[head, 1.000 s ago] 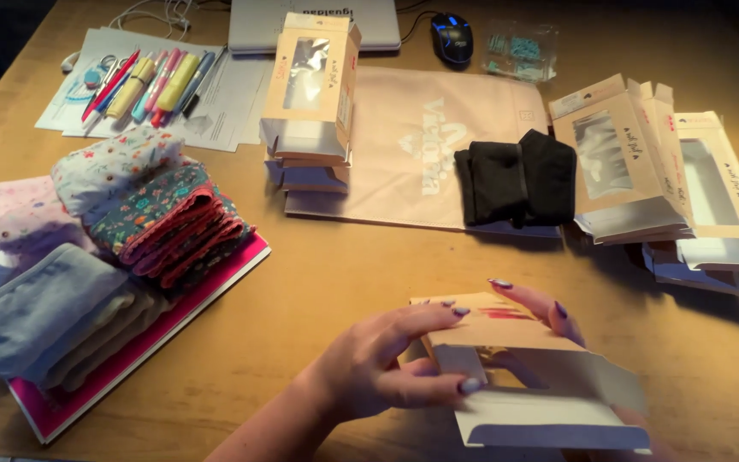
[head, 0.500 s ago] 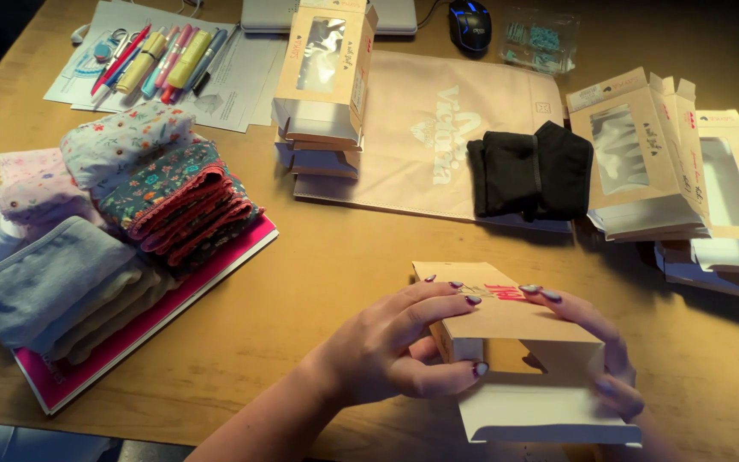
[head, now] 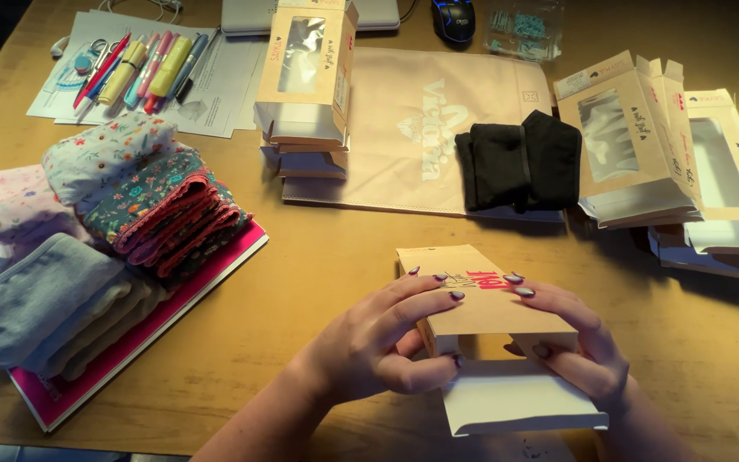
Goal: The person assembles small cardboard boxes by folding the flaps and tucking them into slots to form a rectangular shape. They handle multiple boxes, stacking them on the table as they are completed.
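Head view: both hands clamp a kraft box (head: 485, 304) low on the table (head: 318, 257), the left hand (head: 378, 346) pinching its near side, the right hand (head: 570, 342) its far end. The white flap (head: 519, 402) hangs open. The step looks like box assembly; next calls for tucking that flap squarely.

Home desk packing station, wooden table (head: 318, 257), pens (head: 143, 68), laptop (head: 241, 13), mouse (head: 453, 17)
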